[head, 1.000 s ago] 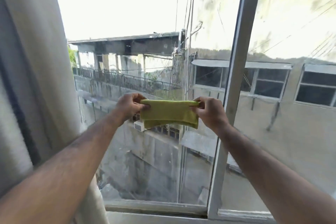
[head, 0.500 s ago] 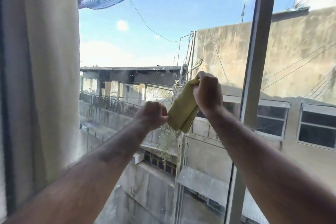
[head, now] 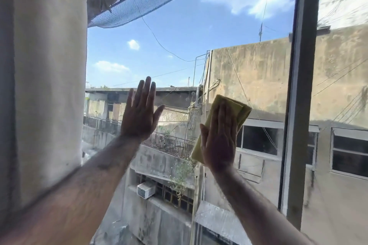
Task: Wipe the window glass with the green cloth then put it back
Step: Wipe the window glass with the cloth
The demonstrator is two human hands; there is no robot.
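The folded yellow-green cloth lies flat against the window glass, right of the pane's middle. My right hand presses it to the glass with a flat palm and straight fingers; the cloth's top and lower left edge stick out around the hand. My left hand rests flat on the same pane to the left, fingers spread, holding nothing.
A pale curtain hangs along the left side of the pane. A grey vertical window frame bar bounds the pane on the right, with another pane beyond it. Buildings, a railing and dark netting show outside.
Both hands held the cloth stretched between them; the left hand let go and opened onto the glass. The right hand flattened the cloth against the pane. The view tilted upward.
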